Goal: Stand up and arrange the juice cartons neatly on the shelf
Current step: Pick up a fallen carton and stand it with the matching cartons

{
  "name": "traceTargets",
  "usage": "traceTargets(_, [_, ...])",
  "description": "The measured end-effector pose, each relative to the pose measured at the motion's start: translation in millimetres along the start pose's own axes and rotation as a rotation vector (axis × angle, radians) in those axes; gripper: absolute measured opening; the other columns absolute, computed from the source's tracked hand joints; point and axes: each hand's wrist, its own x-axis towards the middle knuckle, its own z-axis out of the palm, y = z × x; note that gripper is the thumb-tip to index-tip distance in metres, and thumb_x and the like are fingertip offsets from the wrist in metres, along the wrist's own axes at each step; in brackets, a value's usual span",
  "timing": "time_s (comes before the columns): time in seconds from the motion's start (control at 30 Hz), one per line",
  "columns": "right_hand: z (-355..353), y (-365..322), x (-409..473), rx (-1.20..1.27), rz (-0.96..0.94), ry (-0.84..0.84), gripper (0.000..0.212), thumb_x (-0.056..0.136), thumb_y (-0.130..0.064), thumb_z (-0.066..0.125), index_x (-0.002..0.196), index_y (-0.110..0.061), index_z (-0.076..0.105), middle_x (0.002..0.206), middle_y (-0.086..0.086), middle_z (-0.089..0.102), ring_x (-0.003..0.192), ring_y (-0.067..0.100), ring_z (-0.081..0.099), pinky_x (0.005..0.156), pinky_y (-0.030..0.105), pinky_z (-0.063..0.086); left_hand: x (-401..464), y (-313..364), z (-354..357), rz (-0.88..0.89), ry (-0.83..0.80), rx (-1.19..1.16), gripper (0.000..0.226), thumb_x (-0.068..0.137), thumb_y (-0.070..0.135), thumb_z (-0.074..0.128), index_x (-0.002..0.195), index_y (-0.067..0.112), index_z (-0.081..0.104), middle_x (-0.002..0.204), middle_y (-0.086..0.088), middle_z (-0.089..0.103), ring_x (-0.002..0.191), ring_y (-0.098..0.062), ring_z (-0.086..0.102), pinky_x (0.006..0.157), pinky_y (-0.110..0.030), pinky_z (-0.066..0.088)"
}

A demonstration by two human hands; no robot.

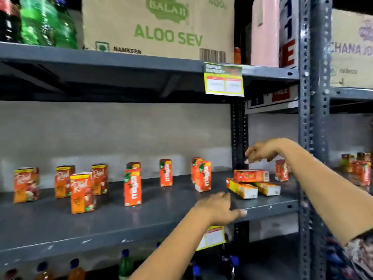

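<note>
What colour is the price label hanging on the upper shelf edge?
The price label is yellow with a green and red top; the head view shows it.

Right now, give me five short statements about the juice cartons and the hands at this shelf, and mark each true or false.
1. Three cartons lie flat near the shelf's right end. True.
2. The right hand has a closed grip on a carton. False: it hovers above the flat pile, holding nothing.
3. The left hand rests at the shelf's front edge. True.
4. Every carton on the shelf lies on its side. False: the upright cartons to the left all stand.
5. The box on the shelf above reads ALOO SEV. True.
</note>
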Motion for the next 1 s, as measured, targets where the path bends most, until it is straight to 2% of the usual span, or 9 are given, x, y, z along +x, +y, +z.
traceTargets(0.1, [-3,27,15,-0.055,0.080,-0.179,0.064,0.089,-0.025,0.062,0.146,-0.022,0.033,0.151,0.001,0.035,0.139,0.019,0.033,0.109,0.035,0.038,9,5,15,-0.080,-0.005,0.059,0.085,0.093,0.062,0.032,0.152,0.007,0.005,0.161,-0.010,0.005,0.148,-0.023,0.007,0.119,-0.037,0.012])
traceTargets(0.17, [-3,35,25,-0.065,0.076,-0.251,0.067,0.089,-0.019,0.062,0.148,-0.024,0.030,0.155,-0.002,0.029,0.145,0.017,0.024,0.112,0.033,0.032,14,1,27,-0.111,0.016,0.095,0.081,0.096,0.058,0.029,0.151,0.006,0.004,0.161,-0.011,0.004,0.148,-0.023,0.006,0.120,-0.037,0.008])
traceTargets(0.27, [-1,41,40,-0.061,0.034,-0.340,0.066,0.090,-0.011,0.060,0.148,-0.023,0.031,0.156,-0.004,0.030,0.144,0.016,0.022,0.109,0.033,0.029,20,-2,40,-0.120,0.099,0.143,0.073,0.099,0.051,0.028,0.151,0.005,0.007,0.161,-0.012,0.008,0.148,-0.022,0.008,0.120,-0.035,0.008])
traceTargets(0.4, [-1,45,61,-0.020,0.004,-0.463,0.055,0.089,0.001,0.057,0.139,-0.017,0.045,0.150,0.007,0.041,0.131,0.018,0.040,0.095,0.028,0.041,21,-2,42,-0.126,0.104,0.159,0.071,0.099,0.050,0.027,0.152,0.007,0.008,0.161,-0.009,0.007,0.148,-0.021,0.007,0.119,-0.033,0.007])
traceTargets(0.5, [-3,44,69,-0.054,-0.013,-0.495,0.054,0.081,-0.004,0.068,0.132,-0.014,0.054,0.146,0.010,0.047,0.136,0.024,0.040,0.103,0.034,0.039,19,-1,41,-0.127,0.110,0.160,0.070,0.099,0.051,0.026,0.152,0.007,0.008,0.161,-0.009,0.007,0.148,-0.020,0.007,0.119,-0.032,0.006])
traceTargets(0.57, [-2,43,70,-0.094,-0.012,-0.534,0.041,0.072,-0.012,0.076,0.112,-0.014,0.066,0.130,0.010,0.058,0.119,0.021,0.052,0.092,0.030,0.044,18,0,41,-0.130,0.111,0.166,0.070,0.099,0.050,0.026,0.152,0.007,0.008,0.161,-0.009,0.008,0.148,-0.020,0.007,0.119,-0.032,0.006])
traceTargets(0.67, [3,41,66,-0.064,0.023,-0.513,0.009,0.077,-0.010,0.073,0.083,-0.017,0.072,0.090,0.001,0.068,0.083,0.010,0.057,0.069,0.022,0.045,17,1,40,-0.130,0.105,0.170,0.070,0.099,0.050,0.025,0.152,0.007,0.008,0.161,-0.008,0.007,0.148,-0.020,0.007,0.119,-0.032,0.006])
traceTargets(0.8, [13,40,59,0.052,0.068,-0.470,0.017,0.080,-0.012,0.070,0.096,-0.011,0.064,0.091,0.005,0.061,0.082,0.013,0.058,0.067,0.024,0.050,16,2,40,-0.133,0.106,0.172,0.070,0.099,0.050,0.026,0.152,0.008,0.008,0.161,-0.007,0.008,0.148,-0.020,0.008,0.119,-0.032,0.007])
traceTargets(1.0, [22,37,53,0.147,0.045,-0.381,0.024,0.079,-0.014,0.070,0.101,-0.010,0.061,0.091,0.006,0.061,0.080,0.015,0.058,0.063,0.023,0.052,17,2,41,-0.138,0.122,0.152,0.069,0.099,0.050,0.027,0.152,0.008,0.009,0.161,-0.007,0.009,0.148,-0.019,0.008,0.119,-0.032,0.008])
